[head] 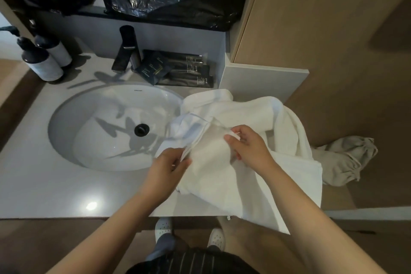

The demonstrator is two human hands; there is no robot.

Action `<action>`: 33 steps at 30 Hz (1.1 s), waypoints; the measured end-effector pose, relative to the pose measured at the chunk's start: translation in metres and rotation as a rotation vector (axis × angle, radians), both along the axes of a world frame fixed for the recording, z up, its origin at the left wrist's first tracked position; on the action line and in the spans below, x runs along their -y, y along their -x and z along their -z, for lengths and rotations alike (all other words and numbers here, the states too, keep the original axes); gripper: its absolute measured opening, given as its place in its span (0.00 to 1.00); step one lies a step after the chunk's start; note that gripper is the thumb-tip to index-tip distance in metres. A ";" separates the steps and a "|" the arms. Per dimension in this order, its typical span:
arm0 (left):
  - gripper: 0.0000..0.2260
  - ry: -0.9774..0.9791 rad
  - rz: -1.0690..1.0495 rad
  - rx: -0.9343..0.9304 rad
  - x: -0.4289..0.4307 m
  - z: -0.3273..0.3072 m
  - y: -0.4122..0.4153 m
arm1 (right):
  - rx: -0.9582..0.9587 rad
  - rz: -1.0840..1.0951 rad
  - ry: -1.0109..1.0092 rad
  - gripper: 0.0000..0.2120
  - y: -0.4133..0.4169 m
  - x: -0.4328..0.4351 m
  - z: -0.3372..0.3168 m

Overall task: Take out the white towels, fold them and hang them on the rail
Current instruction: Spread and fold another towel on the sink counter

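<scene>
Fingers (pixel 180 164) of the left hand (pixel 165 168) curl and pinch the near edge of a white terry towel (pixel 213 169). The right hand (pixel 249 148) pinches a fold of the same cloth between thumb and fingertips. The towel lies bunched with more white towelling (pixel 251 111) on the pale grey countertop (pixel 33 184), right of the oval white sink (pixel 66 118), and drapes over the front edge. A beige drawstring bag (pixel 347 162) lies on the floor.

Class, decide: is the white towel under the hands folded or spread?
Partly folded: the white terry towel lies rumpled in loose layers, one end hanging over the pale counter edge.
</scene>
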State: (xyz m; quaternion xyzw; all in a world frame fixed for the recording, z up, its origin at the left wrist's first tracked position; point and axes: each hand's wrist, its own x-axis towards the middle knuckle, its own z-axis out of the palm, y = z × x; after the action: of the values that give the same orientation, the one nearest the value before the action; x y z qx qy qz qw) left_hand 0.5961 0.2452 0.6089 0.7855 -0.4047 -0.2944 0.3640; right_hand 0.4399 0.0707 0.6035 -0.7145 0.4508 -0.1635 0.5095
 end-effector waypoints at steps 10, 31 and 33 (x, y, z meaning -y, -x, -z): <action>0.10 -0.126 -0.218 -0.069 -0.036 0.031 0.017 | 0.014 0.129 0.010 0.18 0.004 -0.004 0.007; 0.04 -0.388 0.324 0.105 -0.048 0.022 -0.043 | -0.074 -0.034 0.099 0.12 0.002 -0.006 0.004; 0.09 -0.391 0.238 -0.014 -0.049 0.032 -0.037 | -0.096 -0.167 0.123 0.12 -0.004 -0.013 0.011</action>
State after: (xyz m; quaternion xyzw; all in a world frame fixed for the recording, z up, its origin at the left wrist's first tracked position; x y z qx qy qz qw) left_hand 0.6332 0.2937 0.5770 0.7860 -0.4271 -0.4134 0.1701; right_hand 0.4443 0.0838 0.5929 -0.7865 0.4026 -0.1137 0.4543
